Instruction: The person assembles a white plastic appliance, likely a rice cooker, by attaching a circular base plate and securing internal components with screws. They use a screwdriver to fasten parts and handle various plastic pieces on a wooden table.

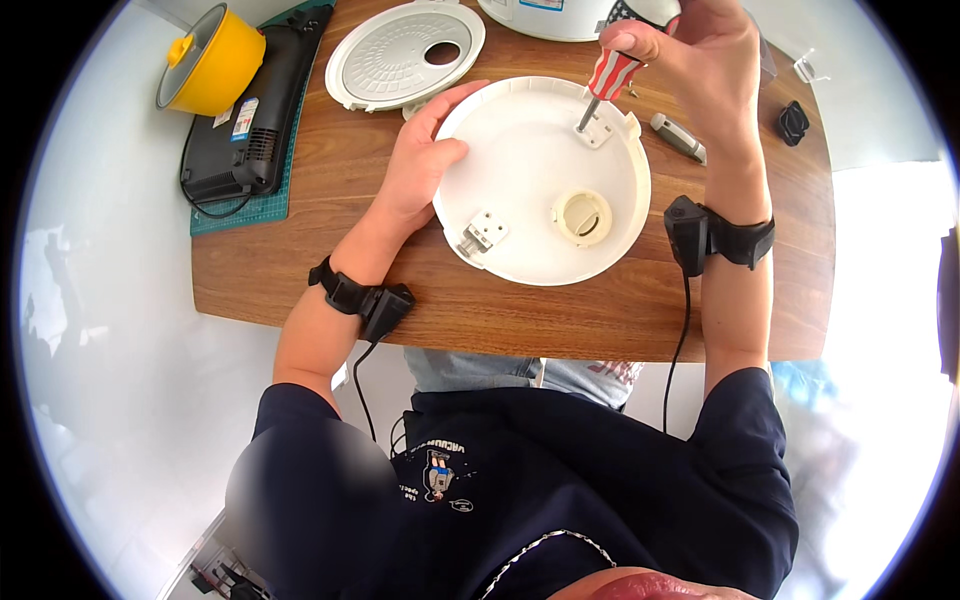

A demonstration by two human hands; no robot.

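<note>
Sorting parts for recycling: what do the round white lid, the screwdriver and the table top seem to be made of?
Round white lid: probably moulded plastic, smooth with a soft sheen and a cast-in rim; its small bracket looks metallic grey.
Screwdriver, in the right hand: glossy red-and-white striped handle, likely plastic, with a dark metal-looking shaft.
Table top: brown wood grain, matte; solid or laminate is unclear.

A smooth, matt white plastic lid (540, 185) lies under the left hand (425, 160), with small dull metal brackets on its face. The right hand (700, 60) grips a screwdriver (605, 85) with a glossy red-and-white striped plastic handle and a thin grey metal shaft. Beneath both hands is a wooden tabletop (330, 190), brown, grained, with a soft sheen. Beyond the left hand sit a ribbed white plastic disc (385, 60), a matt black plastic appliance (255, 110) and a glossy yellow pot (210, 62). Just beside the right wrist lies a grey metal part (678, 138).
</note>
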